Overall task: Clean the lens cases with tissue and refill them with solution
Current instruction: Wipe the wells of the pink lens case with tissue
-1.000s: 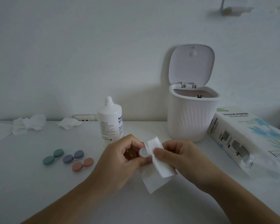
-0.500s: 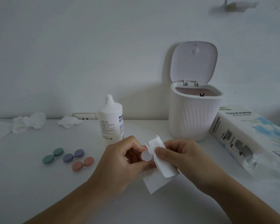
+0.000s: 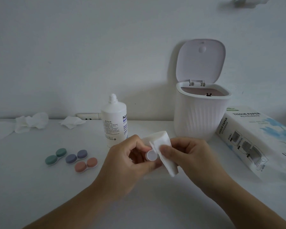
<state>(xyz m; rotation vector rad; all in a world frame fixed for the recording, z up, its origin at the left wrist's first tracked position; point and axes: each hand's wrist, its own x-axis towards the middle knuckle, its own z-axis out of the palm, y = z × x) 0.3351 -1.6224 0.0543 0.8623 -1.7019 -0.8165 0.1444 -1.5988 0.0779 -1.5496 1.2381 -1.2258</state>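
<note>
your left hand pinches a small white lens case between thumb and curled fingers, above the table in front of the solution bottle, its round open face turned toward you. your right hand pinches a folded tissue just beside the rim. press a tissue corner into the well and twist, keeping the left grip firm. three closed cases wait at your left.

Dim, flat, bluish light; soft shadow left of the bin on the wall; edges bowed, corners slightly blurred.
</note>
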